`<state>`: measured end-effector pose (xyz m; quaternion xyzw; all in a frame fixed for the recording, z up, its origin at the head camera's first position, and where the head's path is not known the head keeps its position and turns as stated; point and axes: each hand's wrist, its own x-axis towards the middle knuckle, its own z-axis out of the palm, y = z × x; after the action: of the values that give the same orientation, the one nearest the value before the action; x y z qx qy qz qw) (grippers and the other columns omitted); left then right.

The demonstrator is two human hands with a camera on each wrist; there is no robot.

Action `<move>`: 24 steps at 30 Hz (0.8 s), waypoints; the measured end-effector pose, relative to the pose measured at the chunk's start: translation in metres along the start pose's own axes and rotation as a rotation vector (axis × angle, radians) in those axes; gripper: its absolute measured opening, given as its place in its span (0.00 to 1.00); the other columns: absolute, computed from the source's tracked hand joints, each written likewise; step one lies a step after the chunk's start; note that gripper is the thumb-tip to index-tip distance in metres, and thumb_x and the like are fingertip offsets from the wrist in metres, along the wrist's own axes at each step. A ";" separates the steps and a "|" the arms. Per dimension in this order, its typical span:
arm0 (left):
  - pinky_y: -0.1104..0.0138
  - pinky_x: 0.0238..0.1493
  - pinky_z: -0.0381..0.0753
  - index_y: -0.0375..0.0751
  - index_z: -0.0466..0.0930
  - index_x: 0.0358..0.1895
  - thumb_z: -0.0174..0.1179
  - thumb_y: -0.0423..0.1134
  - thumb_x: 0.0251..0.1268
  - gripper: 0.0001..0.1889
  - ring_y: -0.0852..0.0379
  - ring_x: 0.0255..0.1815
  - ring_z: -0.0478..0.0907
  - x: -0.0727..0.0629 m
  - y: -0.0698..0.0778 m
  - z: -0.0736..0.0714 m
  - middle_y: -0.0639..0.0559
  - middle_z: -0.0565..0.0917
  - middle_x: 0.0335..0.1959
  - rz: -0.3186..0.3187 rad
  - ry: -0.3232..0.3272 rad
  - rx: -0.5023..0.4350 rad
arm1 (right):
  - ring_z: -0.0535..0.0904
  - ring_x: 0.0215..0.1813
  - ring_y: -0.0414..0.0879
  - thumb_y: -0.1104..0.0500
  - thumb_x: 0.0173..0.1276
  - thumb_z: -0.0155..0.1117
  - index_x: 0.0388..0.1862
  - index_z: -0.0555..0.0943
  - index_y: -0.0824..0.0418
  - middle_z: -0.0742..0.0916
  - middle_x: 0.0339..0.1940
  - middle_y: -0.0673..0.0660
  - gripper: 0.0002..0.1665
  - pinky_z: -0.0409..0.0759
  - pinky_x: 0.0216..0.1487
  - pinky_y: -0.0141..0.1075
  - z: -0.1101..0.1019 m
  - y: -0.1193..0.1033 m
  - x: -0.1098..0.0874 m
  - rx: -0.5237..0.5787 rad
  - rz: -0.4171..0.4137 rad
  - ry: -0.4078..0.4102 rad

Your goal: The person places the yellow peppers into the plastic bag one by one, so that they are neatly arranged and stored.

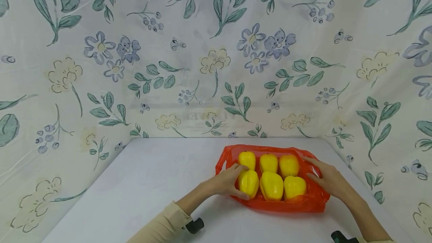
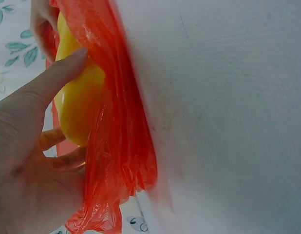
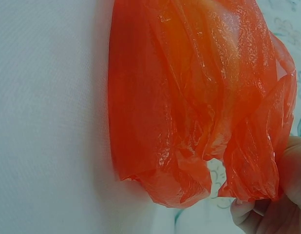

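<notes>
Several yellow bell peppers (image 1: 272, 186) sit in two rows in a red plastic bag (image 1: 287, 207), whose mouth is spread open on the table. My left hand (image 1: 227, 181) reaches over the bag's left side and holds the front-left bell pepper (image 1: 249, 184), thumb in front and fingers behind. In the left wrist view, the thumb of that hand (image 2: 28, 126) lies against the yellow pepper (image 2: 80, 105), with fingers curled on its other side. At the bag's right end, my right hand (image 1: 326, 177) grips the red plastic; the right wrist view shows the bag (image 3: 145, 97) bunched at its fingers.
The white table (image 1: 152, 175) extends left of the bag and in front of it. A floral curtain (image 1: 189, 66) stands behind the table and along its sides. Dark wrist-worn devices (image 1: 195, 225) show below both forearms.
</notes>
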<state>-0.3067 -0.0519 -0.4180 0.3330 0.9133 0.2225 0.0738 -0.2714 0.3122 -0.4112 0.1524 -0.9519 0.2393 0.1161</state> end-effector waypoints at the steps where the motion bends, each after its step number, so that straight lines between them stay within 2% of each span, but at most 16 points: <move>1: 0.67 0.55 0.81 0.54 0.63 0.69 0.72 0.59 0.49 0.43 0.60 0.57 0.71 0.000 0.000 0.000 0.52 0.71 0.64 0.001 -0.001 -0.002 | 0.75 0.60 0.71 0.60 0.64 0.68 0.69 0.69 0.63 0.79 0.61 0.73 0.35 0.78 0.54 0.62 0.000 0.000 0.000 -0.001 0.001 0.000; 13: 0.67 0.54 0.82 0.56 0.64 0.69 0.73 0.59 0.49 0.43 0.60 0.58 0.71 0.002 -0.002 0.002 0.52 0.71 0.62 0.017 0.017 0.009 | 0.74 0.61 0.72 0.60 0.64 0.68 0.70 0.68 0.63 0.79 0.61 0.73 0.36 0.79 0.54 0.61 -0.001 0.000 -0.001 0.006 0.015 -0.005; 18: 0.64 0.57 0.81 0.56 0.62 0.71 0.71 0.61 0.50 0.45 0.58 0.60 0.70 -0.001 -0.002 0.000 0.52 0.70 0.65 0.031 0.020 0.020 | 0.75 0.60 0.71 0.59 0.64 0.68 0.70 0.69 0.63 0.79 0.61 0.73 0.36 0.78 0.54 0.62 -0.002 -0.001 -0.001 0.005 0.014 0.001; 21: 0.62 0.59 0.81 0.53 0.62 0.72 0.69 0.62 0.53 0.44 0.56 0.63 0.70 -0.006 0.000 -0.005 0.51 0.69 0.67 0.061 0.044 0.035 | 0.74 0.61 0.71 0.58 0.64 0.68 0.70 0.69 0.62 0.79 0.62 0.73 0.36 0.79 0.53 0.62 -0.003 0.000 -0.001 0.014 0.018 -0.004; 24: 0.62 0.58 0.81 0.50 0.65 0.71 0.67 0.61 0.56 0.41 0.53 0.65 0.71 -0.014 0.000 -0.015 0.51 0.70 0.67 0.101 0.098 0.044 | 0.75 0.59 0.71 0.56 0.65 0.68 0.70 0.69 0.61 0.79 0.61 0.73 0.36 0.81 0.51 0.60 -0.005 0.001 0.000 0.027 0.021 -0.008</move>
<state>-0.2997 -0.0661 -0.4047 0.3690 0.9025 0.2220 0.0105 -0.2707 0.3156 -0.4071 0.1451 -0.9505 0.2528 0.1076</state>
